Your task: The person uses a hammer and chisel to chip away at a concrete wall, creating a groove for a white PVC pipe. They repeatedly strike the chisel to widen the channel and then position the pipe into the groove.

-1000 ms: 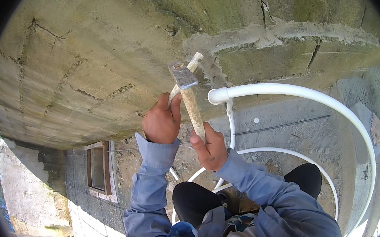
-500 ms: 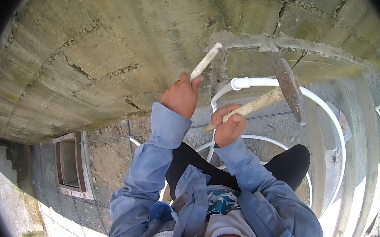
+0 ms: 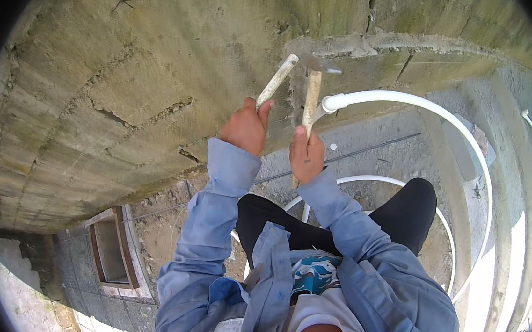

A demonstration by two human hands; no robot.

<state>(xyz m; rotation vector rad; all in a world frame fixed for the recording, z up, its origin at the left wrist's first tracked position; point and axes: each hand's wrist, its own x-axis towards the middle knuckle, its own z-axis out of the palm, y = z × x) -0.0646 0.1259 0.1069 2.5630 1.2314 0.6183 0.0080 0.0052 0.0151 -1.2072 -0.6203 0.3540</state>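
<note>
My left hand [image 3: 246, 129] is closed around a short, whitish rod [image 3: 278, 80], which slants up and right to the concrete block wall [image 3: 160, 67]. Whether it is a chisel or a piece of pipe I cannot tell. In my right hand [image 3: 307, 157] is a hammer [image 3: 312, 101], gripped by its worn, pale wooden handle. The hammer's head is blurred by motion, close beside the rod's far end, against a rough mortar patch; whether they touch is unclear.
A white plastic pipe [image 3: 426, 100] with a thicker joint [image 3: 335, 102] starts by the wall and loops round my right side. A wooden-framed opening [image 3: 114, 250] lies at the left. Concrete steps [image 3: 502, 162] rise at the right. A thin dark bar [image 3: 367, 150] crosses the ground.
My right hand has swung the hammer up and left, from over the pipe to beside the rod's end. My left hand keeps its grip on the rod; the view has shifted slightly.
</note>
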